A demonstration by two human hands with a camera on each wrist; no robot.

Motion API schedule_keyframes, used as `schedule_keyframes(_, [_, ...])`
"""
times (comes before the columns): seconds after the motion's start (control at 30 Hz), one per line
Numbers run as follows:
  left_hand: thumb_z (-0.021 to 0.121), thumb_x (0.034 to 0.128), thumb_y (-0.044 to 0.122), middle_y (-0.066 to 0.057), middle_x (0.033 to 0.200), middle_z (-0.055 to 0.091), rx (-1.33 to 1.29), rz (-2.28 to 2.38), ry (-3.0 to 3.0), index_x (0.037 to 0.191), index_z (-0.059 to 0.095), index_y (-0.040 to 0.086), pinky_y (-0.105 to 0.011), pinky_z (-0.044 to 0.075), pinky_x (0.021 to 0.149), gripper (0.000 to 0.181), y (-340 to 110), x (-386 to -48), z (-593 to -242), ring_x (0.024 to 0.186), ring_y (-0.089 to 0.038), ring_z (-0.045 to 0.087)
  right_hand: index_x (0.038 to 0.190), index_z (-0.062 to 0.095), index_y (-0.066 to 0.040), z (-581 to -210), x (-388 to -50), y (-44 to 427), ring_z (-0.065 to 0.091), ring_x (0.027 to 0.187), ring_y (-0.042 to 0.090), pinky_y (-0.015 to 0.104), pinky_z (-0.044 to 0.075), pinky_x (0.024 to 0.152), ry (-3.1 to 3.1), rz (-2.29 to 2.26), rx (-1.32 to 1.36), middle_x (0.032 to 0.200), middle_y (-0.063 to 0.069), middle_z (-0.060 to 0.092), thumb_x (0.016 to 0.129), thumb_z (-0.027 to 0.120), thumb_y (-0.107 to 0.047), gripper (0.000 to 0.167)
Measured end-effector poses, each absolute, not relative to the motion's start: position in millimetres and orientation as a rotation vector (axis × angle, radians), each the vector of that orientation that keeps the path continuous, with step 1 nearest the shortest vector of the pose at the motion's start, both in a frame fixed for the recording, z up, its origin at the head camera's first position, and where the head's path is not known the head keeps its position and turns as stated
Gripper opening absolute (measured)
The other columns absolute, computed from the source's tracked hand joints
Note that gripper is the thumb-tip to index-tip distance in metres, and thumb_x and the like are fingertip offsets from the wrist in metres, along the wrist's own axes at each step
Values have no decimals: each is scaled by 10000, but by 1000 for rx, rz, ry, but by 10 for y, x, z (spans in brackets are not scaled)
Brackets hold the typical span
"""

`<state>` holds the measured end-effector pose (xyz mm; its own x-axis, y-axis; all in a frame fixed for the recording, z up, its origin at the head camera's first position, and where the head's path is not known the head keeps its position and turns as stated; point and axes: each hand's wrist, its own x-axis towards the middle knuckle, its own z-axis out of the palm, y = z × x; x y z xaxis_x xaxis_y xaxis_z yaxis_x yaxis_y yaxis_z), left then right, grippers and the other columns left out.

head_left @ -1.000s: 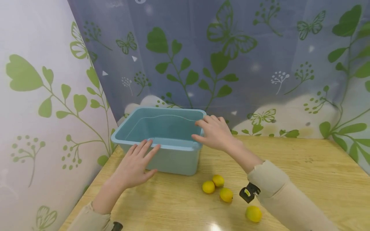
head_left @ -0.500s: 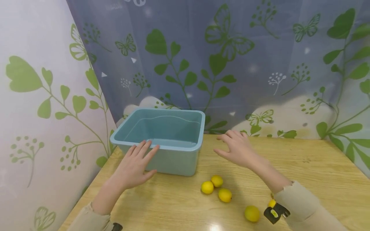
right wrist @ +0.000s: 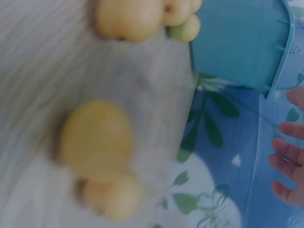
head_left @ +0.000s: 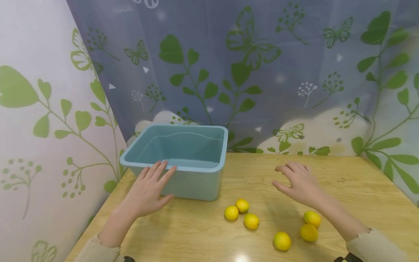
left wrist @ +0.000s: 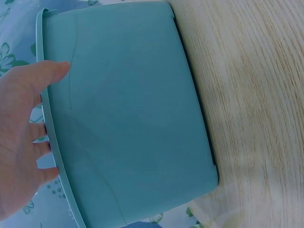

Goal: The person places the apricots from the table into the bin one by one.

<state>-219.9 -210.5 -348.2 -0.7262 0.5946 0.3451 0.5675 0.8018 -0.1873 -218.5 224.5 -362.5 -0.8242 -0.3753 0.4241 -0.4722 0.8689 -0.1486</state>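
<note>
A blue-green plastic bin stands at the left of the wooden table. My left hand is at its near rim with fingers spread; in the left wrist view the hand lies along the rim of the bin. My right hand hovers over the table to the right of the bin, fingers loosely bent, holding nothing. Several yellow lemons lie on the table: a group of three in front of the bin, one nearer me, and two touching, beside my right forearm.
The wooden table meets a blue patterned cloth at its back edge. A pale cloth with green leaves hangs along the left side. In the right wrist view the lemons look blurred.
My right hand has left the bin's right rim and moved right and toward me, uncovering two lemons by the forearm. My left hand has stayed at the near rim.
</note>
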Motion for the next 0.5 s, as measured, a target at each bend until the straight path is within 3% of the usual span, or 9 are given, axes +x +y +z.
schedule_keyframes(0.5, [669, 809, 432, -229, 1433, 322, -869, 107, -2605, 1433, 342, 76, -563, 277, 1021, 789, -2097, -2207, -3493, 1298, -393, 312, 1045, 634, -63, -3930, -1930, 2845, 545, 903, 317, 541, 391, 730, -2672, 252, 557, 923, 47, 586, 768, 744, -294, 378])
